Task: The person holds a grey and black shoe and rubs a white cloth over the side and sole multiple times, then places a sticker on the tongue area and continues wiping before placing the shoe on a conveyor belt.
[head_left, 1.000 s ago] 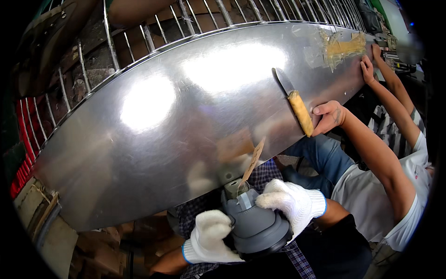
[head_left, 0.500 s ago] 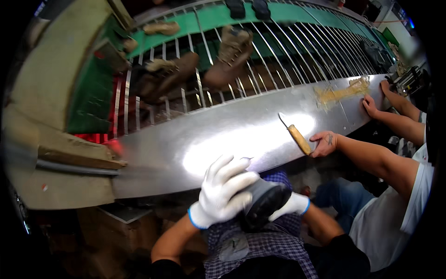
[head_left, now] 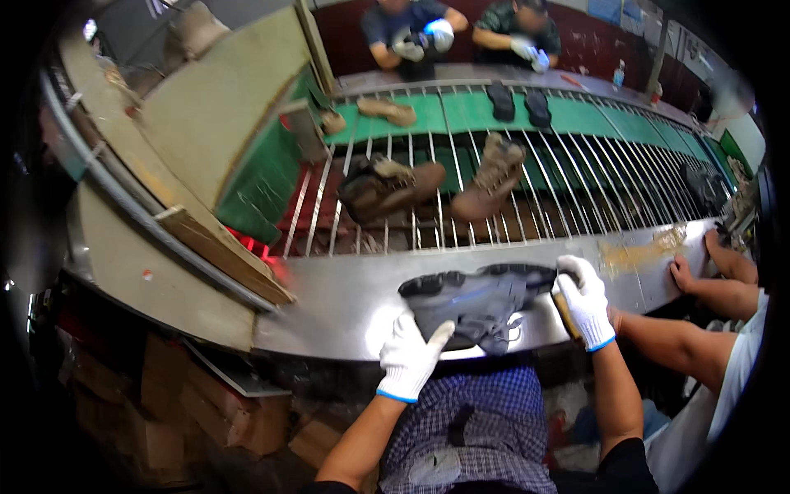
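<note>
A dark grey shoe with a black treaded sole lies on its side at the metal bench, slightly blurred, its sole facing away from me. White knitted gloves with blue cuffs cover both my hands. My left hand grips the shoe's left end, its thumb pointing right and the fingertips partly hidden. At the other end my right hand has its fingers curled around the shoe's tip. Right beside that hand shows the wooden handle of a hand tool; its metal end is hidden behind the shoe.
Brown boots rest on the metal bars beyond the bench. Black shoes sit on the green strip. A co-worker's arm reaches in from the right. Two people work across. Cardboard boxes stand below left.
The shoe has gone from close to my body out to the bench, turned onto its side. My right hand has moved out from behind it to its right end. The view has tilted up.
</note>
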Tool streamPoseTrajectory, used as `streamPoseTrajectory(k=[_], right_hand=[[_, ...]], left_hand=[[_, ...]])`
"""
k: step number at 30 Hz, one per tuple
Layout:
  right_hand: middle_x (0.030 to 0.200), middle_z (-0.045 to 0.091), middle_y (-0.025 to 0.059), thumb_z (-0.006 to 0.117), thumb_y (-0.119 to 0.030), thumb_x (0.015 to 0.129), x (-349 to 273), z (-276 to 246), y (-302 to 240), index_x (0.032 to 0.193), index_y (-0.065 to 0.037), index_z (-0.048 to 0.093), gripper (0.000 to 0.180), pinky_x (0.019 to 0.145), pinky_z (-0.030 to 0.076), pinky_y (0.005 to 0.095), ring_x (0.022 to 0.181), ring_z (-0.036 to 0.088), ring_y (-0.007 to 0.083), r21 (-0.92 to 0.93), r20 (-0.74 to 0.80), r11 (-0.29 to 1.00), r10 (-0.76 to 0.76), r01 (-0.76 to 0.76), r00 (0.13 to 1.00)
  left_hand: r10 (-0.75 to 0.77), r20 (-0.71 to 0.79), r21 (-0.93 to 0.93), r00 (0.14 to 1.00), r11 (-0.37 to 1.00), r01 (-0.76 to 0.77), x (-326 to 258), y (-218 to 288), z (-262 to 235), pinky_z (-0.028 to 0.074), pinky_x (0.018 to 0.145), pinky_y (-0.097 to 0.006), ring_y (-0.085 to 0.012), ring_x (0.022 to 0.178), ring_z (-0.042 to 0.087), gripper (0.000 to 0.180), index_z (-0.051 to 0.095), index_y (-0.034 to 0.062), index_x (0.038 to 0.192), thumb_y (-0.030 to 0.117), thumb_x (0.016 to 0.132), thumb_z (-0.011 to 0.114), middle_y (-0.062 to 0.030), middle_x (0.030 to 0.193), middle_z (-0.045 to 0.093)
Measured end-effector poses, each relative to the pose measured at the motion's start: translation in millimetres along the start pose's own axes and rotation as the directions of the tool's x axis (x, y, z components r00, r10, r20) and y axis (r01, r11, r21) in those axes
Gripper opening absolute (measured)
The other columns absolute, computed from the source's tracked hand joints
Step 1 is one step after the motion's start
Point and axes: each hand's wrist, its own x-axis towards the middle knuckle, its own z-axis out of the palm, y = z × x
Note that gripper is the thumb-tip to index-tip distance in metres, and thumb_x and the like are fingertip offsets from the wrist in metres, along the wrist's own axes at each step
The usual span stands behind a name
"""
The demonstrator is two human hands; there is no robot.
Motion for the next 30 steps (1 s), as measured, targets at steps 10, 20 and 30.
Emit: streamPoseTrajectory(k=[10, 20, 30], right_hand=[[0.101, 0.071, 0.0209, 0.068, -0.018, 0.089, -60.6, 2.4, 47.2, 0.127, -0.005, 0.066, 0.04, 0.071, 0.057, 0.0521, 0.082, 0.071, 0.0426, -0.684, 0.185, 0.725, 0.062, 0.083, 0.981], [0.097, 0.072, 0.0192, 0.067, -0.03, 0.101, -26.8, -9.8, -134.1, 0.121, -0.004, 0.067, 0.033, 0.075, 0.059, 0.0461, 0.084, 0.073, 0.0388, -0.398, 0.403, 0.915, 0.106, 0.07, 0.909], [0.071, 0.068, 0.0189, 0.066, -0.03, 0.102, 2.3, 32.8, -132.9, 0.092, -0.001, 0.062, 0.03, 0.058, 0.057, 0.048, 0.061, 0.069, 0.0384, -0.553, 0.427, 0.779, -0.039, 0.295, 0.903]], left_hand=[[0.535, -0.078, 0.123, 0.841, 0.843, -0.524, 22.8, 25.0, -31.4, 0.036, 0.12, -0.058, -0.0507, 0.144, 0.042, 0.1, 0.05, 0.0014, 0.152, 0.037, 0.07, 0.095, -0.0271, 0.153, 0.046], [0.638, 0.434, 0.082, 0.636, 0.675, -0.733, 100.5, 50.1, -65.0, 0.05, 0.101, -0.05, -0.0369, 0.124, 0.06, 0.116, 0.046, 0.0035, 0.154, 0.047, 0.06, 0.098, -0.0176, 0.147, 0.055], [0.592, 0.522, 0.16, 0.614, 0.639, -0.752, 105.4, 64.6, -52.2, 0.05, 0.095, -0.045, -0.034, 0.115, 0.061, 0.113, 0.046, 0.002, 0.151, 0.053, 0.063, 0.096, -0.0129, 0.122, 0.062]])
